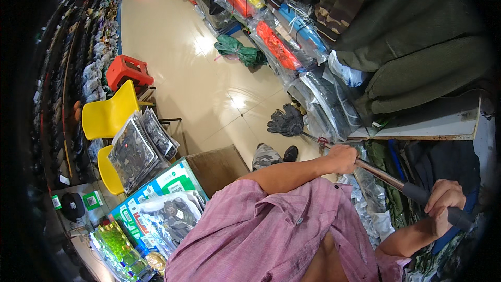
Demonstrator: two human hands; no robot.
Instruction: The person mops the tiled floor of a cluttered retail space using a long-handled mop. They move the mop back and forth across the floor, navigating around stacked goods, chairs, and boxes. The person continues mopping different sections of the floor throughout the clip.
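Note:
A string mop crosses the right half of the view at a slant. Its dark grey mop head rests on the tiled floor, close to bagged goods along the right side. My left hand is wrapped around the metal mop handle, with my left arm reaching across my body. Farther up, my right hand grips the dark foam sleeve near the handle's end. A red tie circles the handle just above the strands. My shoe shows beneath my left forearm.
Plastic-bagged goods and dark garments line the right, over a white shelf edge. A green bundle lies on the floor. Yellow chairs, a red stool and a counter stand left.

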